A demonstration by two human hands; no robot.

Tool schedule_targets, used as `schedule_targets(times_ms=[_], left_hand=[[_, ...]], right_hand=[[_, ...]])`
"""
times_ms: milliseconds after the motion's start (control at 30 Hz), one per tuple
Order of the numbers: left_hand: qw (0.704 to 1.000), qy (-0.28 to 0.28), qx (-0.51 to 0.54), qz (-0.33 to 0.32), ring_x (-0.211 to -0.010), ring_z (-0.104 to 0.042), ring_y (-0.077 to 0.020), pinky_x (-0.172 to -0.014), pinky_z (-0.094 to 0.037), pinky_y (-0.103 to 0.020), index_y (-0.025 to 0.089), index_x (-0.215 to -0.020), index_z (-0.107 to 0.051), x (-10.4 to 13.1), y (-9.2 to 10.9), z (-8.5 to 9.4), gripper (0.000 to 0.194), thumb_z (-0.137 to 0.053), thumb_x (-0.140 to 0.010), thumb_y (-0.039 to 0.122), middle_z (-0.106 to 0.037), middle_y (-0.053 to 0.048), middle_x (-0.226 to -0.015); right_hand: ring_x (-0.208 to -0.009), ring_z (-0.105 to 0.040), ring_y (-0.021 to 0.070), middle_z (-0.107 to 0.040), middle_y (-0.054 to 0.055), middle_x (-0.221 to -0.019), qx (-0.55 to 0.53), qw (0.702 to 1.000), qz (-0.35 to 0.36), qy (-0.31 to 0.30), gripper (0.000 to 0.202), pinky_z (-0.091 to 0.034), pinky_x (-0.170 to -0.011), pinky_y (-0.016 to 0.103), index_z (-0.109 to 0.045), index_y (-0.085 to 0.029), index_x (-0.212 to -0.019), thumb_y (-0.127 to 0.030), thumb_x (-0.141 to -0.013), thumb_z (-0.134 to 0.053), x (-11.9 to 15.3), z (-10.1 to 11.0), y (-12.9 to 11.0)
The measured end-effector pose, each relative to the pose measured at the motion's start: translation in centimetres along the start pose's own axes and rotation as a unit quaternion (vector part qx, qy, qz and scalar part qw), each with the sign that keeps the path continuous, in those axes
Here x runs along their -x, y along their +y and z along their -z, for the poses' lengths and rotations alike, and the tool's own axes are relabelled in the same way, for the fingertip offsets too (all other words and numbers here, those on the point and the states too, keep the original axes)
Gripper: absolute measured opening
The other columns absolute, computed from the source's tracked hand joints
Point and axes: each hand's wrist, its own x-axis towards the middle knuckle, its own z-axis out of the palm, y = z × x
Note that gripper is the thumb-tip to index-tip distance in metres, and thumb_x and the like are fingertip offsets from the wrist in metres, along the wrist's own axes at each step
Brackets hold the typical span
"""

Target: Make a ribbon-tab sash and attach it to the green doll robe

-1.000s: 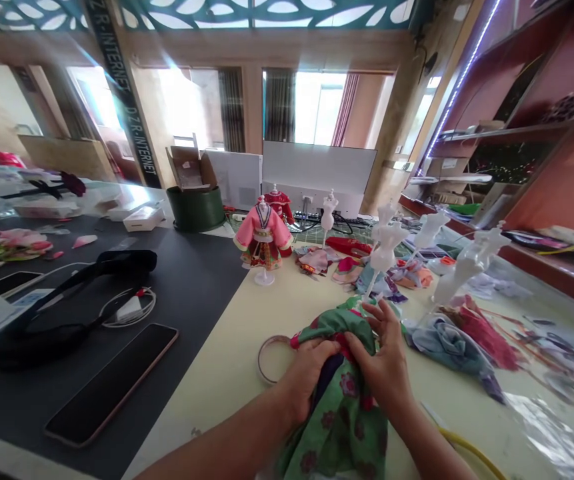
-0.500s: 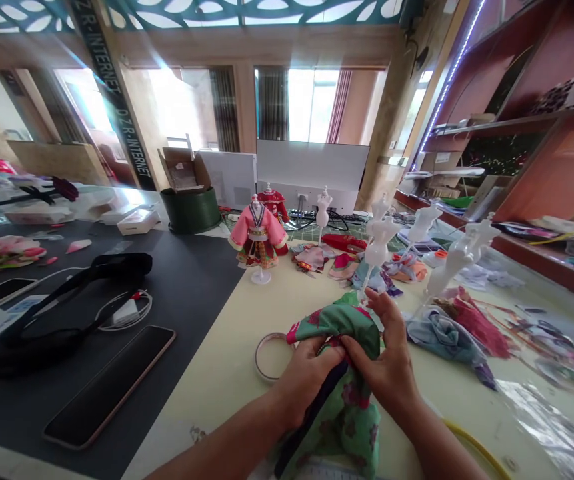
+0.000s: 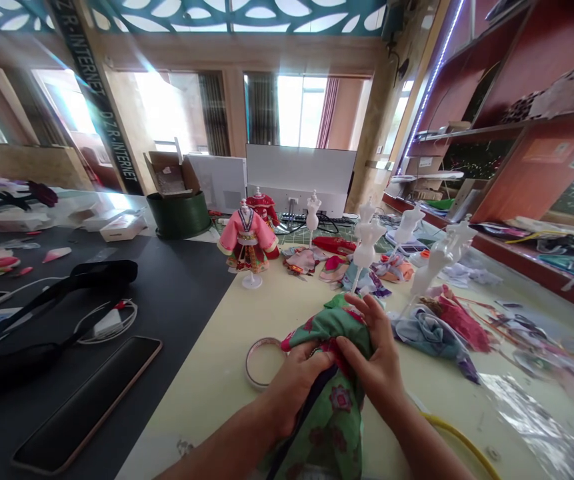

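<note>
A small green doll robe (image 3: pixel 339 400) with pink flowers, red edging and a dark band hangs between my hands over the cream table top. My left hand (image 3: pixel 297 377) pinches its edge near the red trim, thumb on top. From the other side my right hand (image 3: pixel 379 353) presses the same spot with thumb against the cloth, its other fingers behind and partly raised. The part of the mannequin under the cloth, if any, is hidden. Just left of the robe lies a roll of tape (image 3: pixel 261 363).
A doll stand in a pink robe (image 3: pixel 247 237) stands ahead. White mannequins (image 3: pixel 367 243) and cloth scraps (image 3: pixel 434 330) spread to the right. On the dark mat lie a phone (image 3: pixel 89 403), a cable (image 3: pixel 109 323) and a black strap (image 3: pixel 101 273). A yellow tube (image 3: pixel 459 440) curves at lower right.
The view has turned slightly, so everything sits a little further left and lower. My hands keep their grip on the robe, and its lower part has shifted slightly.
</note>
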Motion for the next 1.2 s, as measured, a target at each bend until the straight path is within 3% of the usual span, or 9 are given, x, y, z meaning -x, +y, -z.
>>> schedule_targets(times_ms=[167, 267, 600, 800, 1000, 1200], left_hand=[[1.0, 0.012, -0.011, -0.004, -0.076, -0.066, -0.0193, -0.07, -0.048, -0.029, 0.02, -0.099, -0.065, -0.1, 0.0, 0.3, 0.024, -0.057, -0.076, 0.023, -0.069, -0.001, -0.075], [1.0, 0.015, -0.019, -0.01, -0.078, -0.065, -0.0201, -0.069, -0.047, -0.027, 0.017, -0.1, -0.065, -0.3, -0.1, 0.5, 0.026, -0.056, -0.076, 0.022, -0.069, -0.002, -0.074], [0.999, 0.028, -0.011, -0.018, -0.06, -0.06, -0.0163, -0.061, -0.047, -0.027, 0.017, -0.091, -0.063, -0.6, -0.2, 0.7, 0.017, -0.058, -0.075, 0.023, -0.066, 0.0, -0.067], [0.992, 0.121, 0.009, -0.037, -0.053, -0.054, -0.0116, -0.057, -0.046, -0.025, 0.016, -0.07, -0.056, -1.1, 0.5, 2.2, 0.016, -0.065, -0.069, 0.029, -0.057, 0.003, -0.056], [0.988, 0.142, 0.017, -0.066, -0.057, -0.057, -0.0143, -0.061, -0.048, -0.027, 0.015, -0.072, -0.059, -1.9, 1.5, 3.4, 0.021, -0.068, -0.065, 0.033, -0.058, 0.002, -0.057], [0.983, 0.151, -0.005, -0.105, -0.055, -0.058, -0.0143, -0.06, -0.048, -0.026, 0.015, -0.074, -0.062, -2.1, 1.0, 3.6, 0.024, -0.068, -0.065, 0.036, -0.06, 0.002, -0.057]], right_hand=[[-0.12, -0.05, 0.0269, -0.055, 0.007, -0.131, -0.187, 0.977, -0.097, -0.03, 0.05, -0.044, -0.094, 0.049, -0.041, -0.033, -0.129, -0.034, -0.082, -0.059, -0.7, 0.6, 0.7], [-0.118, -0.053, 0.0278, -0.059, 0.006, -0.127, -0.234, 0.965, -0.116, -0.021, 0.042, -0.045, -0.094, 0.051, -0.049, -0.032, -0.122, -0.035, -0.081, -0.059, -1.0, 0.7, 1.1], [-0.11, -0.058, 0.0272, -0.067, 0.002, -0.115, -0.287, 0.945, -0.158, 0.018, 0.021, -0.042, -0.096, 0.052, -0.065, -0.03, -0.098, -0.032, -0.077, -0.064, -1.4, 0.8, 0.7], [-0.109, -0.058, 0.0255, -0.071, 0.001, -0.101, -0.286, 0.94, -0.166, 0.088, 0.016, -0.031, -0.105, 0.05, -0.07, -0.028, -0.085, -0.033, -0.07, -0.069, -1.9, 1.2, 1.2], [-0.101, -0.061, 0.0238, -0.072, 0.001, -0.093, -0.285, 0.936, -0.186, 0.084, 0.015, -0.035, -0.1, 0.045, -0.07, -0.027, -0.083, -0.035, -0.07, -0.068, -1.9, 1.4, 1.4], [-0.088, -0.061, 0.0191, -0.072, 0.001, -0.087, -0.292, 0.936, -0.194, 0.042, 0.02, -0.042, -0.087, 0.034, -0.07, -0.026, -0.083, -0.038, -0.068, -0.072, -1.1, 1.1, -1.3]])
